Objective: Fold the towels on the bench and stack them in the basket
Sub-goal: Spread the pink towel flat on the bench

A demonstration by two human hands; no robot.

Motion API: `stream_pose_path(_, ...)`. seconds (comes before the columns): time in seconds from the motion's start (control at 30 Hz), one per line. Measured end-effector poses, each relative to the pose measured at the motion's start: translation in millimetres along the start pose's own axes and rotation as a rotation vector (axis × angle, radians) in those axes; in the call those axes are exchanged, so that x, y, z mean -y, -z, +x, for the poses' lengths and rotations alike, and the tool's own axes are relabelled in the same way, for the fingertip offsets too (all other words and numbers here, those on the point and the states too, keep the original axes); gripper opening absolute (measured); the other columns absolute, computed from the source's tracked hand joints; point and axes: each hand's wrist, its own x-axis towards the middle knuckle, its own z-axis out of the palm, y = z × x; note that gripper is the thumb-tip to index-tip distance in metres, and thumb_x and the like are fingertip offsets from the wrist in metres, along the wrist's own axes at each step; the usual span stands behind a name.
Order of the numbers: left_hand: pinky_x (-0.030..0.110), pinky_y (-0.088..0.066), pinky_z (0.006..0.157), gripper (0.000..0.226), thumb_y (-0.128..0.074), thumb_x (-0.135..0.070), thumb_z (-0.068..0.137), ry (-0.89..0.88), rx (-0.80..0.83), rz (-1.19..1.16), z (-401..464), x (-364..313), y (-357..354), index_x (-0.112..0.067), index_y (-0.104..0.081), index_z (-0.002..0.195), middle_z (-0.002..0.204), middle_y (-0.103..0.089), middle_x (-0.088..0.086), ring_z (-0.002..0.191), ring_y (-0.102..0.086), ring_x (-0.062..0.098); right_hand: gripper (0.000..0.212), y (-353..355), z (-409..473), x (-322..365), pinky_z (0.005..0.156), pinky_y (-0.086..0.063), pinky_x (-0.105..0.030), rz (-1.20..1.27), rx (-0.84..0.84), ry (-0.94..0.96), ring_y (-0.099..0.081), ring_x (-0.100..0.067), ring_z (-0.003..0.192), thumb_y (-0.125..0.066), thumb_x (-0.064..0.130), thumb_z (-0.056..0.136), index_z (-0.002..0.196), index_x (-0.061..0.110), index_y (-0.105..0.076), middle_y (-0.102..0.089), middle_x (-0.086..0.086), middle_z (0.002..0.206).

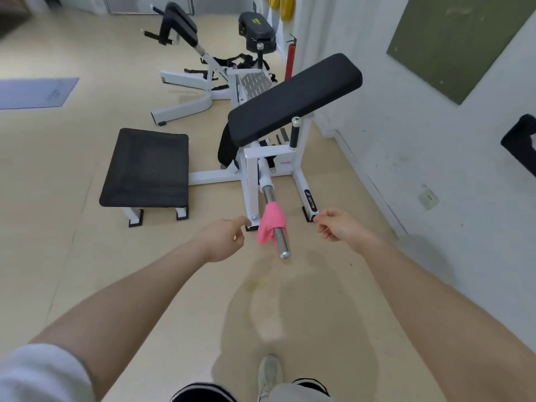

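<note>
1. We see a pink towel (271, 223) draped over the chrome bar (277, 227) that juts from the white machine frame (251, 175); it hangs there by its own fold, bunched and loose.
2. We reach with both arms. Our left hand (224, 237) is just left of the towel, our right hand (339, 226) just right of it, neither touching it.
3. The fingers of both hands are loosely curled and hold nothing, which we judge suits taking the towel from either side.
4. We find no basket in view, so we cannot say what it holds.
5. The black padded table (293, 100) carries no towel.
</note>
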Motion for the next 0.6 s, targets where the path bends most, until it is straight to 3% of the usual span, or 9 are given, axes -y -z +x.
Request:
stream_pose_path(0.2, 0.025, -0.04, 0.073, 0.036, -0.041, -0.019, 0.094, 0.059, 0.012, -0.085, 95, 46, 33, -0.023, -0.044, 0.13, 0.112, -0.062, -0.004, 0.094, -0.054, 0.016, 0.017, -17, 109, 42, 0.06, -0.039, -0.023, -0.06, 0.085, -0.001, -0.049, -0.015, 0.063, -0.047, 0.013, 0.094, 0.079, 0.016, -0.055, -0.053, 0.001, 0.074)
stream_pose_path(0.3, 0.029, -0.044, 0.084, 0.034, -0.04, -0.017, 0.095, 0.056, 0.045, -0.116, 158, 72, 47, -0.019, -0.047, 0.128, 0.114, -0.062, 0.0, 0.104, -0.055, 0.019, 0.016, -29, 166, 58, 0.063, -0.036, -0.025, -0.189, 0.137, 0.021, -0.045, -0.015, 0.071, -0.051, 0.019, 0.092, 0.078, 0.012, -0.054, -0.049, 0.002, 0.074)
stream_pose_path(0.37, 0.03, -0.044, 0.089, 0.033, -0.041, -0.017, 0.095, 0.037, 0.078, -0.144, 206, 89, 55, -0.016, -0.05, 0.126, 0.115, -0.061, 0.002, 0.107, -0.055, 0.021, 0.021, -36, 205, 66, 0.064, -0.032, -0.027, -0.232, 0.121, 0.021, -0.04, -0.014, 0.07, -0.051, 0.019, 0.092, 0.084, -0.001, -0.054, -0.046, -0.001, 0.074)
stream_pose_path(0.43, 0.025, -0.042, 0.081, 0.033, -0.041, -0.017, 0.095, 0.026, 0.138, -0.153, 257, 106, 63, -0.017, -0.05, 0.126, 0.115, -0.061, 0.002, 0.1, -0.054, 0.019, 0.027, -44, 245, 69, 0.066, -0.03, -0.027, -0.238, 0.061, -0.012, -0.038, -0.016, 0.072, -0.047, 0.014, 0.091, 0.095, -0.011, -0.053, -0.043, -0.006, 0.078)
stream_pose_path(0.5, 0.022, -0.039, 0.075, 0.033, -0.04, -0.018, 0.095, 0.012, 0.212, -0.14, 305, 120, 71, -0.019, -0.049, 0.126, 0.113, -0.061, 0.001, 0.095, -0.054, 0.017, 0.026, -54, 282, 70, 0.068, -0.037, -0.031, -0.219, 0.021, -0.087, -0.046, -0.024, 0.073, -0.046, 0.012, 0.092, 0.098, -0.012, -0.054, -0.049, -0.015, 0.081)
stream_pose_path(0.6, 0.025, -0.042, 0.067, 0.032, -0.039, -0.018, 0.095, -0.033, 0.292, -0.126, 370, 136, 76, -0.019, -0.049, 0.126, 0.111, -0.061, 0.003, 0.1, -0.058, 0.022, 0.017, -69, 331, 66, 0.076, -0.042, -0.03, -0.261, 0.023, -0.177, -0.055, -0.025, 0.088, -0.046, 0.014, 0.094, 0.089, 0.003, -0.058, -0.06, -0.011, 0.091)
